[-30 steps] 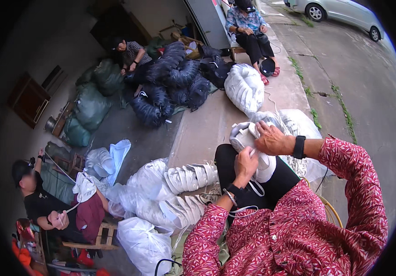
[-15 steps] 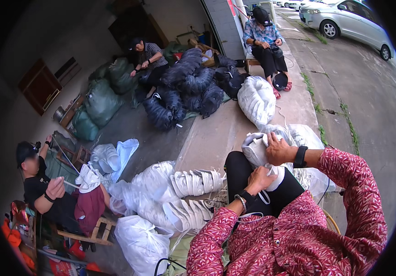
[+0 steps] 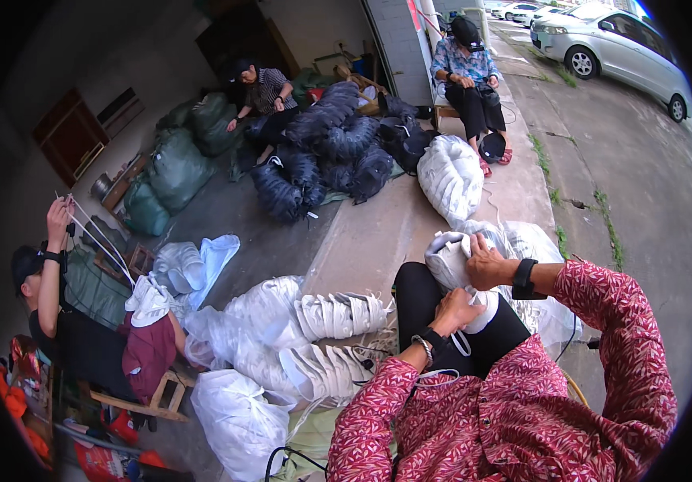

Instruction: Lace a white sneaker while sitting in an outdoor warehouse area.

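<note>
A white shoe upper point(image 3: 444, 259) rests on my lap, its opening pointing away from me. My right hand point(image 3: 489, 267) is closed over its far right side, fingers bent around the upper. Nearer to me, my left hand point(image 3: 455, 312) pinches at the front of the shoe, where a white shoelace point(image 3: 463, 345) comes out below it and hangs over my thigh. The fingertips partly hide the eyelets. Beside my left knee lie stacked rows of white shoe uppers point(image 3: 344, 316).
Clear plastic bags point(image 3: 535, 241) of white uppers lie beyond my knees and at right. A white bag point(image 3: 240, 422) stands at lower left. Three co-workers sit around; one at left point(image 3: 81, 321) holds laces up. Dark bundles point(image 3: 326, 149) lie farther off, and a car point(image 3: 615, 48) stands outside.
My hands stay almost in place on the shoe, with only a slight shift of the left. The co-worker at left has raised a hand, pulling laces upward. The view has moved slightly.
</note>
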A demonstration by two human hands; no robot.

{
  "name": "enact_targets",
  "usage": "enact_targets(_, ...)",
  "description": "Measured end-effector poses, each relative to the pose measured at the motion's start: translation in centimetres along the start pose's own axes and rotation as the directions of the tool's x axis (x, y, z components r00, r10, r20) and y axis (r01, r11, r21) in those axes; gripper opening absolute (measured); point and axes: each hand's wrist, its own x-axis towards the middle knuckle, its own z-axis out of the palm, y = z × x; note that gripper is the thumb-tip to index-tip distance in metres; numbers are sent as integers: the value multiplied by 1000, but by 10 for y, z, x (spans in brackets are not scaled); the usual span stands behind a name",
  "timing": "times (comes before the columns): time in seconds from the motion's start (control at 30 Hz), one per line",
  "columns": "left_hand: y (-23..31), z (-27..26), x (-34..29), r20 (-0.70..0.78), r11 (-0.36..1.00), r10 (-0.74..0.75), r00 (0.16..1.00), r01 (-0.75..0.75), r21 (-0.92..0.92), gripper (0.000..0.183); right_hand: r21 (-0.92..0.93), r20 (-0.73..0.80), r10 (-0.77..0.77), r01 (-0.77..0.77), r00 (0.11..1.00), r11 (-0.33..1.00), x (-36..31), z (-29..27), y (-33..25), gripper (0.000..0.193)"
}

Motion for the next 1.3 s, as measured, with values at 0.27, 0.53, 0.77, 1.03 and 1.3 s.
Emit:
enact_targets(0.27,3,-2,3,11,1000,4,1000,-4,-30,39,134,-315,6,39,949,990,-9,15,3,35)
enact_targets(0.53,-15,22,22,-124,996,-15,992,4,-90,27,92,-852,-254,609,458,788,-15,-42,-61,15)
enact_targets(0.77,-38,-14,9,180,806,125,976,6,-591,20,772,-607,190,515,772,373,-14,-52,-24,11)
enact_targets(1.03,-48,-52,7,-65,315,172,983,-118,-942,23,968,-227,193,243,955,-64,-28,-3,13,10)
enact_targets(1.3,-26,-40,3,-240,555,93,966,-250,-793,24,943,-270,207,302,940,-143,-18,-2,-29,5)
